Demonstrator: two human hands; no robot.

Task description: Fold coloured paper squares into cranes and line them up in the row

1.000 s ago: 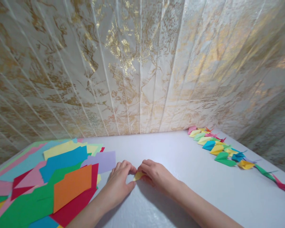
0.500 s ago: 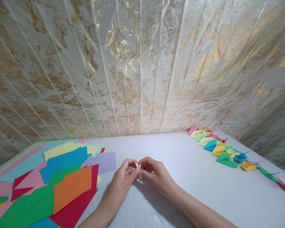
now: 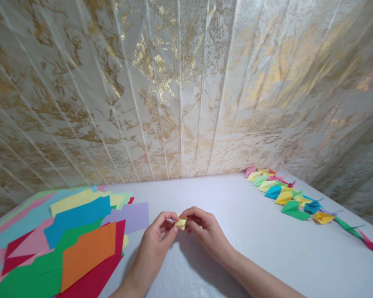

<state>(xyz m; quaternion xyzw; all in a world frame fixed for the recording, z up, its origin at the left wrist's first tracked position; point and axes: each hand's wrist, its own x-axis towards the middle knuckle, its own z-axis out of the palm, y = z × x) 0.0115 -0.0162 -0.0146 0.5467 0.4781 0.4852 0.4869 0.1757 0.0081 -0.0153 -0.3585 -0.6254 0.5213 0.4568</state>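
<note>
A small folded piece of pale yellow paper (image 3: 180, 224) is held just above the white table, in the middle of the head view. My left hand (image 3: 161, 234) pinches its left side between thumb and fingers. On the other side, my right hand (image 3: 202, 225) grips it, its index finger over the top edge. The fingertips hide part of the folds. Over at the right lie several folded paper figures (image 3: 294, 210) in green, yellow, blue, pink and red, set in rows, with pointed ends.
Loose coloured paper sheets overlap at the left, among them an orange sheet (image 3: 90, 254), a blue sheet (image 3: 79, 221) and a purple sheet (image 3: 133, 217). The white table (image 3: 267, 260) ends at a curtain (image 3: 161, 124) with gold patterns behind it.
The yellow folded paper has been turned from a thin edge-on view to show a wider face. Both hands still hold it, with fingers slightly shifted. The whole view has moved a little.
</note>
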